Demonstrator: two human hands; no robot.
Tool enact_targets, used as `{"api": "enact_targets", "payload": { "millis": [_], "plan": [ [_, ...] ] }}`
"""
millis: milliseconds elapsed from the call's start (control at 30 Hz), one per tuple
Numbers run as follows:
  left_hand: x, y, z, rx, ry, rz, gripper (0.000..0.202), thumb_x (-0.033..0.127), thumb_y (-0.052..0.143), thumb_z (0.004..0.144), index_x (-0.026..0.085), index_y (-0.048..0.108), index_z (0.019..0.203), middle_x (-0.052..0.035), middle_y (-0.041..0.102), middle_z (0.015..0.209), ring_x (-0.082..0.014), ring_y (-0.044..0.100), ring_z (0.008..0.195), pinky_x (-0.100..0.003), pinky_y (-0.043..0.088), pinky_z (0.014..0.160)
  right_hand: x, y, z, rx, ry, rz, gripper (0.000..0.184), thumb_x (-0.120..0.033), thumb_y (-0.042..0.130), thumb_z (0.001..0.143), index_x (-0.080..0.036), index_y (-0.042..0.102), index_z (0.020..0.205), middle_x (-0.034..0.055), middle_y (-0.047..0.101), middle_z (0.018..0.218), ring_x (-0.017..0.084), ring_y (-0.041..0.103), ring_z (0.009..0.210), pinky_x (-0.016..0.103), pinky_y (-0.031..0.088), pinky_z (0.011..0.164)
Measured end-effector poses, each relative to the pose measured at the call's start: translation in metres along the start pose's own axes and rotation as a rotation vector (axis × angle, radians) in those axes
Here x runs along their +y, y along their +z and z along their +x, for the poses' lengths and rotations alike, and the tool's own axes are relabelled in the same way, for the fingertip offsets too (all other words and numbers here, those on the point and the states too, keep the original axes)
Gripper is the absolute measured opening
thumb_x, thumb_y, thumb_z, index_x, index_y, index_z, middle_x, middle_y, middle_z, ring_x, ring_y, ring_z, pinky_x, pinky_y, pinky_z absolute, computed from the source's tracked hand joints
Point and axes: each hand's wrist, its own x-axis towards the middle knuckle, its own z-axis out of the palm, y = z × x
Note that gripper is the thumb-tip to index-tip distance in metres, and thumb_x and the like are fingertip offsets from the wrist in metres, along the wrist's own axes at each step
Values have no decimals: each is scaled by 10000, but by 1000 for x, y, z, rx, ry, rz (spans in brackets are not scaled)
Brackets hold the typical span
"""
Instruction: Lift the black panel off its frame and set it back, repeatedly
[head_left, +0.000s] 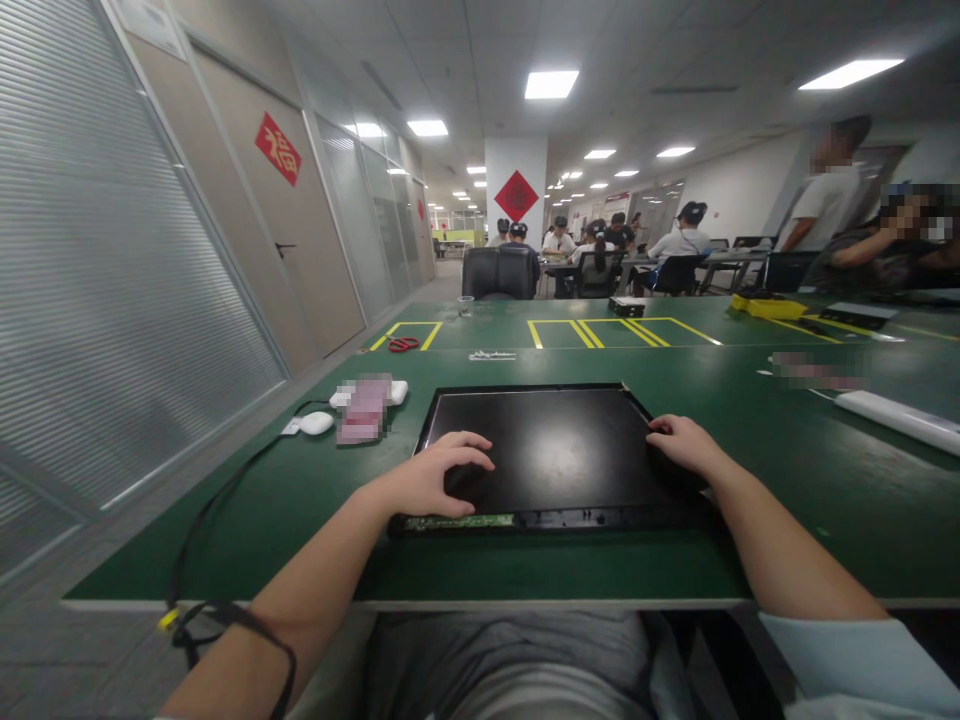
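Observation:
A black LCD monitor panel (555, 440) lies flat on the green table in front of me, inside a dark frame. Along its near left edge a strip of green circuit board (457, 521) is exposed. My left hand (442, 475) is over the panel's left side, fingers spread and thumb apart; whether the fingertips touch the surface is hard to tell. At the right edge, my right hand (686, 447) has its fingers closed on the panel's rim. Part of the rim is hidden by that hand.
Left of the panel are a white mouse-like object (316, 423) with a black cord and a blurred pink packet (365, 408). Farther back lie red-handled scissors (403, 344), a clear cup (465, 305) and a yellow tray (769, 306). A white bar (900, 418) is right. People sit beyond.

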Motion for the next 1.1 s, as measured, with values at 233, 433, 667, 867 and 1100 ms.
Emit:
{"api": "enact_targets", "payload": {
  "millis": [233,433,667,867,1100],
  "plan": [
    [8,-4,6,-58,23,23,559,198,832,658,278,735,1203,-78,619,1374,-301,607,1245,-417,461,1095,0,-1,-1,-2,1,-18,378,-278,650,837,-109,769,1153,172,739,1176,293,703,1084,323,529,919],
    [16,-5,5,-111,-26,97,442,225,778,715,237,742,1155,-19,731,992,-155,650,722,-277,509,750,3,1,2,4,-5,3,328,-253,659,823,-134,777,1105,147,754,1159,276,709,1067,307,528,892],
    [20,-2,3,-163,-121,43,410,205,736,741,183,731,1150,35,734,756,-112,626,585,-212,460,646,5,1,4,4,-13,37,297,-248,666,815,-137,782,1065,154,762,1141,285,715,1040,328,535,876],
    [17,-2,4,-164,-100,35,352,200,733,745,186,750,1096,30,751,737,-116,635,595,-210,459,652,3,0,3,-4,1,24,302,-248,669,816,-138,777,1076,151,759,1151,286,714,1045,321,534,866],
    [16,-1,5,-163,-72,49,332,185,731,745,188,756,1076,36,741,711,-111,608,572,-210,446,646,6,0,6,-17,8,28,330,-257,663,812,-127,777,1094,160,753,1162,288,712,1053,326,541,864]
  ]
}}
